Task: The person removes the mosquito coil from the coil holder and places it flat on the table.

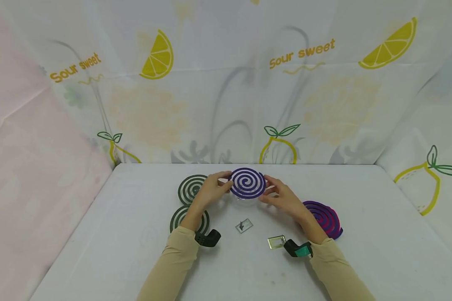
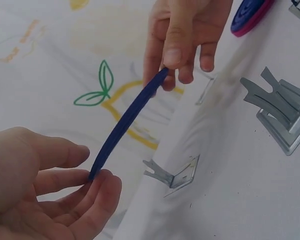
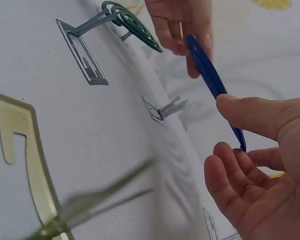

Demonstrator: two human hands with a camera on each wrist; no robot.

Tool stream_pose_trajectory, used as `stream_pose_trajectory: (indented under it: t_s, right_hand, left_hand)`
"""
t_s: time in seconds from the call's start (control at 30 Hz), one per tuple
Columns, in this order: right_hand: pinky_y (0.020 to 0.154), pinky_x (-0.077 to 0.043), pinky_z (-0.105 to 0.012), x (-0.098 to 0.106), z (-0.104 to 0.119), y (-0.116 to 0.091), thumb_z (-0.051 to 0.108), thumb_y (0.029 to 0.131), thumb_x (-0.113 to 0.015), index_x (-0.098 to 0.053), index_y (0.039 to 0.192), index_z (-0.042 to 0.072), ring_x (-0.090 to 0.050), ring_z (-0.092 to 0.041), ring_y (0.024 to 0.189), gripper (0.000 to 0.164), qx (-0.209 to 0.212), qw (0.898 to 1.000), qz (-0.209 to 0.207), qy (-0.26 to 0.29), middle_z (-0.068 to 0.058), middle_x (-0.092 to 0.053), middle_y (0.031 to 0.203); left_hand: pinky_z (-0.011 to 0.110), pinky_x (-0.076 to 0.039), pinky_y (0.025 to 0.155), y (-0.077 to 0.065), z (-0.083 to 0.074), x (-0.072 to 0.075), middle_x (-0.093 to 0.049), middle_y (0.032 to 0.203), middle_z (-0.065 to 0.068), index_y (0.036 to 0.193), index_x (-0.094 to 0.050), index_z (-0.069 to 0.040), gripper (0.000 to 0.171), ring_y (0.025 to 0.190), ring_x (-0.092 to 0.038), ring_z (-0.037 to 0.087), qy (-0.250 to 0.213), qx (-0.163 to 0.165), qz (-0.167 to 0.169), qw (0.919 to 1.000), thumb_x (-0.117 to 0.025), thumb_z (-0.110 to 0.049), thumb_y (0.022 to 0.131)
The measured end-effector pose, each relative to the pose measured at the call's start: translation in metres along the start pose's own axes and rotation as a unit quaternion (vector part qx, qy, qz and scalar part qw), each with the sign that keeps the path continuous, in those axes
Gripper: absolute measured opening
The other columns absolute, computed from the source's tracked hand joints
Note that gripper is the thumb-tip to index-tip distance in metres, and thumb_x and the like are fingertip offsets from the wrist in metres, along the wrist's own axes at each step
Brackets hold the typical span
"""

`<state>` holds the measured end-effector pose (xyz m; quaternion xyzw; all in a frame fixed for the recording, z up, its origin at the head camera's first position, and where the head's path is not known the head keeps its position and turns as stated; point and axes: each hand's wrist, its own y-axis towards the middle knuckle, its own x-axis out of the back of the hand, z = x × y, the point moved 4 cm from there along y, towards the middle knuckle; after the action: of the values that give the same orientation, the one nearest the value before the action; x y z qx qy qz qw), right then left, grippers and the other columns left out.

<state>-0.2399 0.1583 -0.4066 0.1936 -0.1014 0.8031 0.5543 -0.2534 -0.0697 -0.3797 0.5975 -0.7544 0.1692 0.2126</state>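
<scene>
Both hands hold up a dark blue-purple mosquito coil [image 1: 247,184] by opposite edges near the table's far side. My left hand [image 1: 210,190] has its fingertips at the left edge; in the left wrist view the coil's lower end [image 2: 107,150] lies between thumb and fingers. On the other side, my right hand [image 1: 282,196] grips the rim, its thumb on the coil's face and fingers beneath in the right wrist view. Below the coil, a forked metal coil stand [image 2: 170,177] rests on the table. Closer to me lies another metal stand [image 1: 244,225].
Two green coils, a far one [image 1: 182,190] and a nearer one [image 1: 174,217], are at the left, partly behind my left arm. A gold-coloured stand [image 1: 276,242] lies by my right wrist. Purple and pink coils [image 1: 329,219] are stacked at the right. A printed cloth [image 1: 218,108] hangs behind.
</scene>
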Motion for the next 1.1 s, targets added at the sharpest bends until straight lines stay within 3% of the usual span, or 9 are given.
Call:
stream_pose_trajectory:
  t_s: [0.17, 0.43, 1.1]
  right_hand:
    - [0.080, -0.048, -0.020, 0.002, 0.002, -0.001, 0.012, 0.084, -0.070, -0.028, 0.147, 0.002, -0.057, -0.028, 0.106, 0.076, -0.010, 1.000, 0.005, 0.015, -0.021, -0.050, 0.125]
    - [0.077, -0.048, -0.019, 0.007, 0.004, -0.003, 0.012, 0.084, -0.069, -0.027, 0.147, 0.001, -0.057, -0.020, 0.101, 0.076, -0.014, 1.000, 0.007, 0.011, -0.022, -0.052, 0.123]
    - [0.079, -0.047, -0.021, 0.011, 0.005, -0.008, 0.012, 0.086, -0.067, -0.027, 0.147, 0.001, -0.057, -0.024, 0.103, 0.074, -0.018, 1.000, 0.013, 0.005, -0.022, -0.050, 0.124]
  left_hand:
    - [0.026, -0.052, 0.073, 0.000, 0.000, 0.000, -0.059, 0.129, 0.014, 0.134, -0.053, -0.008, 0.043, 0.087, -0.068, 0.018, -0.032, 0.003, 0.004, 0.9995, -0.059, -0.012, 0.092]
    - [0.029, -0.054, 0.076, -0.001, -0.001, -0.001, -0.058, 0.129, 0.013, 0.133, -0.054, -0.010, 0.043, 0.091, -0.068, 0.019, -0.045, 0.004, 0.008, 0.9989, -0.061, -0.009, 0.091]
    - [0.030, -0.054, 0.078, -0.002, -0.002, -0.006, -0.058, 0.130, 0.013, 0.132, -0.054, -0.008, 0.044, 0.091, -0.069, 0.021, -0.060, 0.002, 0.010, 0.9981, -0.062, -0.009, 0.089]
